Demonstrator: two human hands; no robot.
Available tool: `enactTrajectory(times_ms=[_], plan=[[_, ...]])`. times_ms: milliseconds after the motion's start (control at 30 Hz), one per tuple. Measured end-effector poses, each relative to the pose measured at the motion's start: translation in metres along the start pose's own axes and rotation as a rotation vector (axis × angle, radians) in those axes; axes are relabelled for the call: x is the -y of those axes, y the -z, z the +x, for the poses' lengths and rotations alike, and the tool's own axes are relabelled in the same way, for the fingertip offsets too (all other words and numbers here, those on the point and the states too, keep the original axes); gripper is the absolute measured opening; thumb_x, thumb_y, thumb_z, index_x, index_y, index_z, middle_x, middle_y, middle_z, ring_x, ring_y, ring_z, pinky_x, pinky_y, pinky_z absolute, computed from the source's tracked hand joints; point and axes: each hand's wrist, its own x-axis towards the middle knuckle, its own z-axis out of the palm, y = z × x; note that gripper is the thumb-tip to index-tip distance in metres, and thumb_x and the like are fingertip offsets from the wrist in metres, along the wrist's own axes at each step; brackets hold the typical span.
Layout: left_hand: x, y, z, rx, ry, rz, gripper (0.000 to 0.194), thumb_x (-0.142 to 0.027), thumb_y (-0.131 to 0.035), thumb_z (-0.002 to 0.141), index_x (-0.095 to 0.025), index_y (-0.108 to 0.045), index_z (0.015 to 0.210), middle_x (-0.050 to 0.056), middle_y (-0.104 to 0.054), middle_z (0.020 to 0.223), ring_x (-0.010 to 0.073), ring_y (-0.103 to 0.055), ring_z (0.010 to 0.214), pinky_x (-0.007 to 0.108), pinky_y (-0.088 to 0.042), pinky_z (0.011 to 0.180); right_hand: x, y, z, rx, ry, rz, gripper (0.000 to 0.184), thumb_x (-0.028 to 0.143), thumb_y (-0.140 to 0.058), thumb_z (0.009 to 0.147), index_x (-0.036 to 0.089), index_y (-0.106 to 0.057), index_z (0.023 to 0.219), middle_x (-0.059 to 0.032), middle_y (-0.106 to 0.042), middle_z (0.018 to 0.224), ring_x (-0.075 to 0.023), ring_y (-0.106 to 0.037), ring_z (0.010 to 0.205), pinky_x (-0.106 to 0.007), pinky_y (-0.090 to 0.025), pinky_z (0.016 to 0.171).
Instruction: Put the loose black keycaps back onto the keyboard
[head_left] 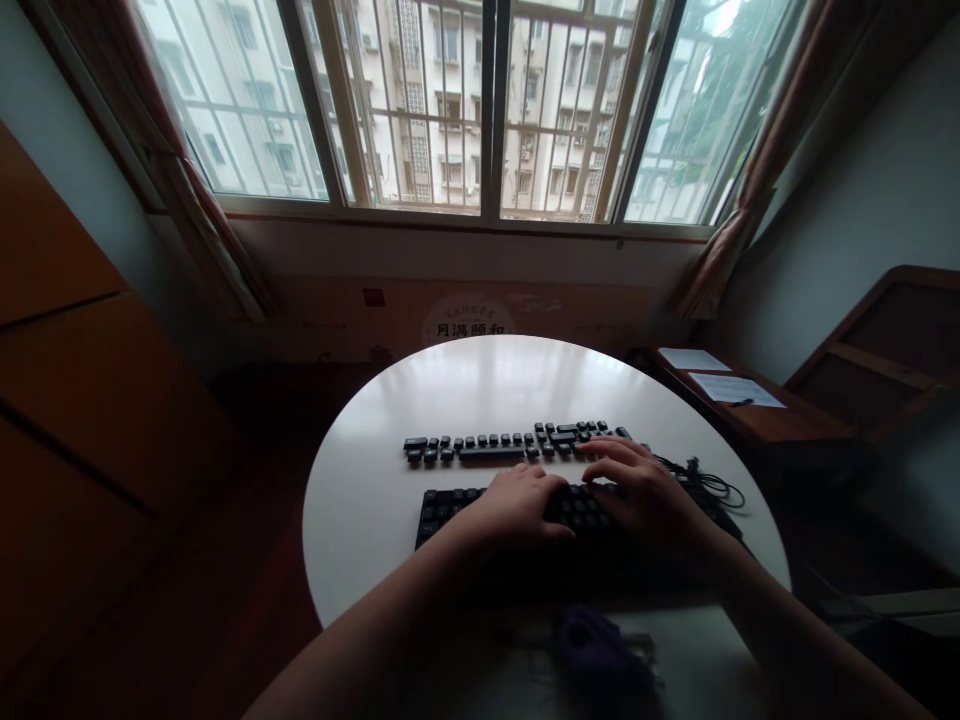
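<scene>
A black keyboard (439, 508) lies on the white round table (360, 500), its near part in deep shadow. My left hand (525, 505) rests over its middle, thumb apart from the other fingers. My right hand (637, 480) reaches over the right half, fingers bent and apart. Some of its fingertips are at the keyboard's far edge and others by the loose keycaps; nothing held shows between them. Beyond the keyboard, loose black keycaps (491, 453) are laid out in rows, with a long space bar keycap among them. The right-hand end of these rows is partly hidden by my right hand.
A coiled black cable (712, 487) lies right of the keyboard. In shadow at the near side is a purple item (592, 640), its kind unclear. Papers (735, 390) and a pen lie on a wooden side table (795, 425). A barred window (487, 120) is ahead.
</scene>
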Motion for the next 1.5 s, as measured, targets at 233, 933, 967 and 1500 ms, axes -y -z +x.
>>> enactTrajectory(times_ms=[233, 933, 967, 1500], plan=[[-0.003, -0.002, -0.002, -0.008, 0.034, -0.006, 0.070, -0.059, -0.073, 0.079, -0.024, -0.058, 0.137, 0.012, -0.063, 0.130, 0.0358, -0.054, 0.122, 0.047, -0.043, 0.103, -0.034, 0.005, 0.065, 0.125, 0.076, -0.043, 0.014, 0.019, -0.063, 0.090, 0.025, -0.076, 0.093, -0.0071, -0.075, 0.114, -0.0295, -0.064, 0.115, -0.052, -0.049, 0.099], [0.011, 0.011, -0.005, -0.021, 0.090, 0.003, 0.049, -0.053, -0.058, 0.091, -0.022, -0.065, 0.128, 0.013, -0.066, 0.128, 0.0354, -0.058, 0.117, 0.048, -0.048, 0.097, -0.098, -0.057, 0.140, 0.581, 0.021, 0.200, 0.015, 0.024, -0.070, 0.082, 0.029, -0.080, 0.092, 0.0015, -0.079, 0.093, -0.0185, -0.073, 0.086, -0.030, -0.053, 0.083], [0.012, 0.012, -0.006, -0.022, 0.092, 0.007, 0.047, -0.052, -0.059, 0.091, -0.023, -0.065, 0.127, 0.013, -0.067, 0.127, 0.0350, -0.059, 0.116, 0.047, -0.049, 0.095, -0.097, -0.057, 0.141, 0.583, 0.021, 0.204, 0.015, 0.024, -0.070, 0.081, 0.028, -0.080, 0.091, 0.0015, -0.079, 0.092, -0.0184, -0.073, 0.086, -0.030, -0.053, 0.083], [0.033, 0.025, -0.008, -0.134, 0.158, 0.043, 0.026, -0.035, -0.061, 0.090, -0.024, -0.069, 0.112, 0.007, -0.074, 0.110, 0.0292, -0.068, 0.102, 0.037, -0.051, 0.082, -0.078, -0.047, 0.137, 0.320, -0.089, 0.249, 0.012, 0.023, -0.066, 0.083, 0.022, -0.076, 0.090, -0.0019, -0.078, 0.089, -0.0195, -0.072, 0.088, -0.033, -0.055, 0.086]])
